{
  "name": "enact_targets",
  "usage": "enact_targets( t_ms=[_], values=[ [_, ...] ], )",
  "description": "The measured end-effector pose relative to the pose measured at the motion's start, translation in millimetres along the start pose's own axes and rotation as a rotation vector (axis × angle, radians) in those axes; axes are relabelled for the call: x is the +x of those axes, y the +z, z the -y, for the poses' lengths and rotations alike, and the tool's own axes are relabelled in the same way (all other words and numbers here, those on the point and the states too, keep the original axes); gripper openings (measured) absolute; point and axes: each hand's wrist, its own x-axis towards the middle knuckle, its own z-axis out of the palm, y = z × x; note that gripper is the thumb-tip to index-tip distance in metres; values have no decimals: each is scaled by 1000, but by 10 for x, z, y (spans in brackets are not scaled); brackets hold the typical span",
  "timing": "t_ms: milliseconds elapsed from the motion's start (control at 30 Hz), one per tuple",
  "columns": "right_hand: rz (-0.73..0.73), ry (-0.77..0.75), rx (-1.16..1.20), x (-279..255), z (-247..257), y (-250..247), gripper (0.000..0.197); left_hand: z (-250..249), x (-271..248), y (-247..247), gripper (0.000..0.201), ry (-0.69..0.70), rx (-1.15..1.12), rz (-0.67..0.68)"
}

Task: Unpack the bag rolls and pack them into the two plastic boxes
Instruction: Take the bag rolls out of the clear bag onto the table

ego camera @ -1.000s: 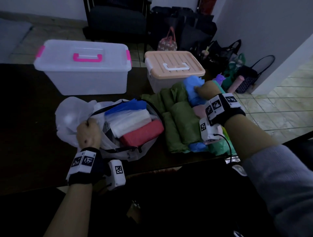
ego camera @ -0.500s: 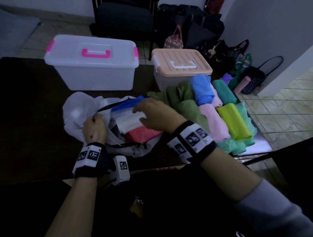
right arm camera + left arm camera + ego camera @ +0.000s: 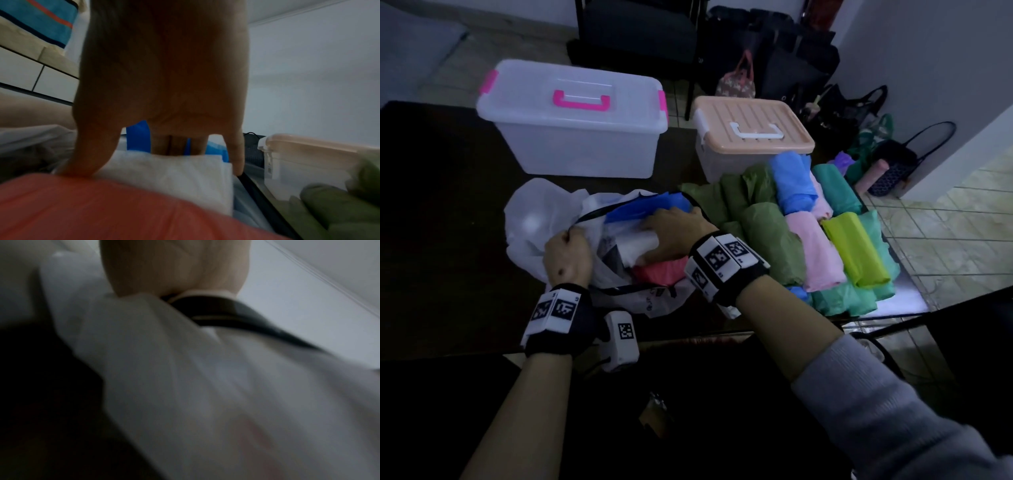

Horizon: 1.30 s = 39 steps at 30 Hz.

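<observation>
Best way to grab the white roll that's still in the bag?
Take the white roll across its width from above, thumb on the red roll side, fingers down the blue roll side. It lies flat, wedged between them. The right hand already straddles it; the left hand holds the bag open.

Two lidded plastic boxes (image 3: 578,137) (image 3: 750,144) are being kept side by side behind a plastic bag (image 3: 544,219), rolls (image 3: 654,270) lying inside it; more rolls (image 3: 822,246) are piled at its right.
</observation>
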Motion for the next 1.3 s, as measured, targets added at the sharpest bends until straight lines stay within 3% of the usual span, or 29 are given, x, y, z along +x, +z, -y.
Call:
enact_targets(
  t_ms=[133, 267, 600, 800, 933, 1167, 1300],
  values=[
    [79, 12, 81, 10, -42, 29, 74, -24, 33, -4, 38, -5, 123, 17],
    [42, -16, 91, 10, -24, 47, 71, -54, 28, -8, 35, -3, 167, 39],
    [-301, -72, -65, -168, 27, 149, 63, 2, 25, 9, 41, 23, 62, 1],
    [-158, -32, -149, -127, 74, 105, 71, -43, 16, -8, 31, -37, 114, 0],
    [-77, -49, -62, -52, 50, 91, 70, -20, -1, -3, 27, -44, 43, -19],
    [-211, -96, -17, -126, -50, 22, 65, -30, -11, -10, 31, -13, 103, -13],
    [-320, -25, 381, -257, -162, -67, 52, 19, 39, 7, 40, 17, 115, 2]
  ],
)
